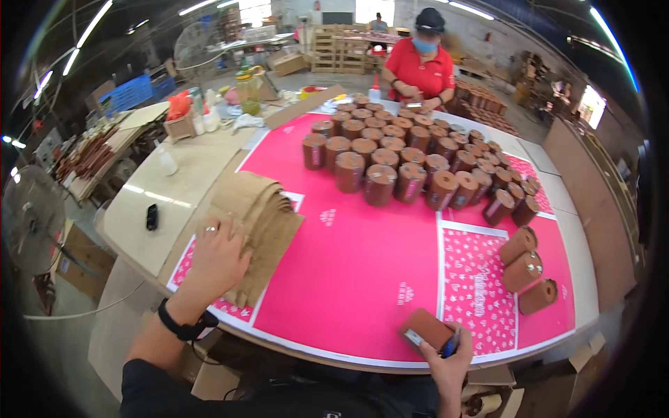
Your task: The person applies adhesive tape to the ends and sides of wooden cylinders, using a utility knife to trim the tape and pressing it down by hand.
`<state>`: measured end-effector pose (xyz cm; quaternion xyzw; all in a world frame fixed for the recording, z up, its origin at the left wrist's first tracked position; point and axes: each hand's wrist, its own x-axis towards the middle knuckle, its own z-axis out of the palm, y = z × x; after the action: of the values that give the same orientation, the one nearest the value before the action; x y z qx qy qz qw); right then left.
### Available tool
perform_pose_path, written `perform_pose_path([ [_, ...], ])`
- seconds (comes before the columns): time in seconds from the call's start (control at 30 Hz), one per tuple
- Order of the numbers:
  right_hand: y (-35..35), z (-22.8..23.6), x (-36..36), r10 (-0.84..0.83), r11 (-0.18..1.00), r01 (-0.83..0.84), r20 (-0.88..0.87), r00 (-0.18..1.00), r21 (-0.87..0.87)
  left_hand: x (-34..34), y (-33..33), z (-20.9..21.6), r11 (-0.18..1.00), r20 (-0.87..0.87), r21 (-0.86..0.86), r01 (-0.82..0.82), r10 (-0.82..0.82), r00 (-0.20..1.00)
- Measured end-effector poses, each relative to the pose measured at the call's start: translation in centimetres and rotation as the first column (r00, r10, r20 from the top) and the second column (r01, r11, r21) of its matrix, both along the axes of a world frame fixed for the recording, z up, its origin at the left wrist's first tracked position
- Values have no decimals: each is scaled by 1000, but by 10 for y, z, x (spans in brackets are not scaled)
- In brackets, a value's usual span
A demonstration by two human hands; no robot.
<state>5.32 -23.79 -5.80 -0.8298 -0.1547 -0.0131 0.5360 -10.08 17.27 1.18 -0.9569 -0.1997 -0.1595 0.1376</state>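
Observation:
My left hand (pixel 214 254) lies on a stack of brown paper-like sheets (pixel 268 240) at the left of the table, fingers apart and a ring on one. Near the front edge, my right hand (pixel 449 359) grips a reddish-brown piece (pixel 426 329), which looks like one of the cylinders lying on its side. A blue pen-like thing (pixel 452 343) shows between the fingers of that hand. Three brown cylinders (pixel 521 272) lie tilted to the right. Farther back, several brown cylinders (pixel 380 187) stand upright in a dense group, many with a hole in the top.
A pink printed sheet (pixel 348 279) covers much of the table. A small black object (pixel 152 217) and a white bottle (pixel 167 161) are on the left. Across the table stands a person (pixel 421 70) in a red shirt, hands near the cylinders. A brown board (pixel 592 209) borders the right.

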Motion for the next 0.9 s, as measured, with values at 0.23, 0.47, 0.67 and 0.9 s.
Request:
perform_pose_path([
  [0.23,24,19,-16,98,934,-55,106,990,-353,62,-139,-50,486,141,-532,693,-756,639],
  [0.47,21,36,-5,235,943,-173,200,951,-283,135,-184,-93,156,245,-814,560,-781,574],
  [0.67,-34,37,15,-156,981,178,229,961,-77,205,-152,-94,204,455,-834,513,-272,848],
  [0.9,-160,-10,61,-509,849,527,300,806,25,313,-104,-149,493,533,-731,472,-19,846],
])
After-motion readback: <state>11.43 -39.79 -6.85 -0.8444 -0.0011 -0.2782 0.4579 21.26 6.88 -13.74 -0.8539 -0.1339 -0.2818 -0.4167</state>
